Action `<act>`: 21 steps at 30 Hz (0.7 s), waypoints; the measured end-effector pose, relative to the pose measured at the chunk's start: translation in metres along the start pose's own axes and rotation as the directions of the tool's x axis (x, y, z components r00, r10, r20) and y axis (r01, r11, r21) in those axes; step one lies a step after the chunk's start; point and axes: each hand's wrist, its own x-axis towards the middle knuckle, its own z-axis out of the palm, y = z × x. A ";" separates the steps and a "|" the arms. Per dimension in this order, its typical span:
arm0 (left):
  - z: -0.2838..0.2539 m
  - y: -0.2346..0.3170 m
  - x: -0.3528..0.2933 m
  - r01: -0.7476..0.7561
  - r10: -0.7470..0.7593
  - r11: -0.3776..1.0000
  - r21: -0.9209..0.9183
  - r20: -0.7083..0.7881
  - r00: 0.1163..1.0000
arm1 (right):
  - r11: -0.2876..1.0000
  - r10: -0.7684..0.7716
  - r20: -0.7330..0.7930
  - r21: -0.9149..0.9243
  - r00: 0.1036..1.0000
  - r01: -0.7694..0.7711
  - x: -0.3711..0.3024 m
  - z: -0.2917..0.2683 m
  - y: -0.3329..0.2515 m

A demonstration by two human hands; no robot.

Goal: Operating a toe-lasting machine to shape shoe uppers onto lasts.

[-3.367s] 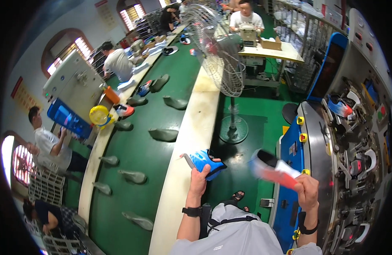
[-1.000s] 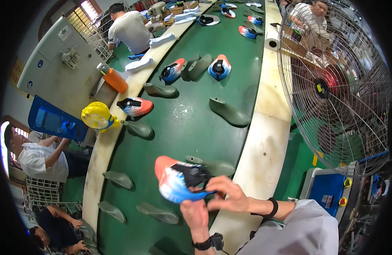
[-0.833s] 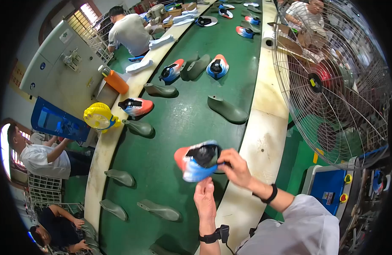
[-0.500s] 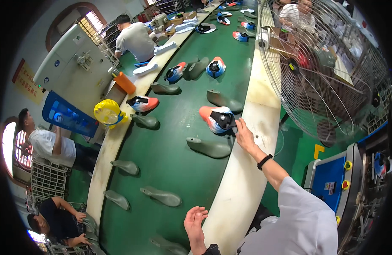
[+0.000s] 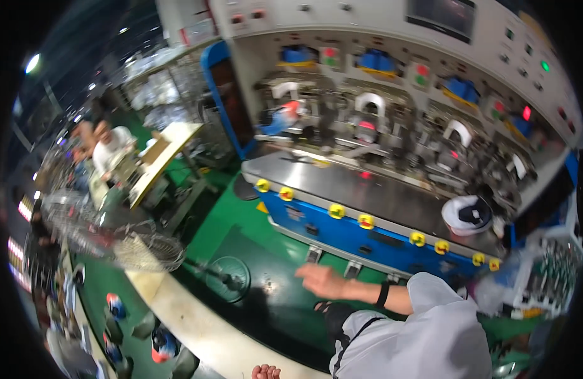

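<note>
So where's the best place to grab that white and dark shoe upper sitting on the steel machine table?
Probably the white and dark shoe upper by its rounded white sides, coming from above: it rests near the steel machine table front edge, dark opening upward, free around it.

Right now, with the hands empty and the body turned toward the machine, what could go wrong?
The right hand hangs open over the dark floor, close to the round base of the pedestal fan, so a foot could catch it. The grey steel machine table with yellow knobs has crowded moving fixtures that could pinch fingers.
</note>
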 end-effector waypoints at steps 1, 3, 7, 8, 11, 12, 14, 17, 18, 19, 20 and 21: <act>0.026 0.004 0.003 0.007 -0.011 0.999 0.048 0.081 0.997 | 0.988 0.153 -0.162 -0.007 0.975 -0.156 0.001 -0.039 0.021; 0.066 0.004 0.006 0.005 -0.022 0.995 0.097 0.173 0.985 | 0.868 0.473 -0.327 0.010 0.818 -0.497 -0.003 -0.119 0.039; 0.115 -0.016 0.007 0.078 -0.096 0.994 0.083 0.250 0.963 | 0.826 0.356 -0.590 -0.163 0.725 -0.539 -0.006 -0.230 0.074; 0.127 -0.028 0.012 0.102 -0.117 0.993 0.064 0.301 0.947 | 0.817 0.374 -0.591 -0.155 0.715 -0.555 -0.007 -0.244 0.088; 0.148 -0.050 0.005 0.147 -0.147 0.989 0.031 0.385 0.911 | 0.817 0.353 -0.635 -0.149 0.687 -0.557 -0.005 -0.273 0.107; 0.164 -0.058 0.005 0.189 -0.186 0.981 0.036 0.430 0.884 | 0.835 0.261 -0.606 -0.248 0.751 -0.491 -0.008 -0.278 0.123; 0.194 -0.067 -0.003 0.170 -0.187 0.982 0.077 0.441 0.878 | 0.887 0.175 -0.522 -0.284 0.835 -0.364 -0.011 -0.277 0.154; 0.211 -0.069 -0.017 0.151 -0.210 0.975 0.164 0.455 0.866 | 0.956 0.116 -0.273 -0.229 0.955 -0.182 -0.018 -0.256 0.144; 0.221 -0.073 -0.019 0.180 -0.220 0.975 0.129 0.493 0.842 | 0.937 0.086 -0.314 -0.297 0.946 -0.184 -0.026 -0.270 0.126; 0.233 -0.078 -0.022 0.215 -0.233 0.972 0.096 0.529 0.816 | 0.911 0.057 -0.348 -0.366 0.936 -0.192 -0.036 -0.285 0.111; 0.248 -0.084 -0.026 0.182 -0.247 0.969 0.169 0.577 0.779 | 0.903 0.137 -0.393 -0.328 0.909 -0.278 -0.065 -0.300 0.108; 0.258 -0.093 -0.024 0.156 -0.275 0.957 0.246 0.584 0.763 | 0.855 0.248 -0.521 -0.279 0.817 -0.437 -0.098 -0.311 0.105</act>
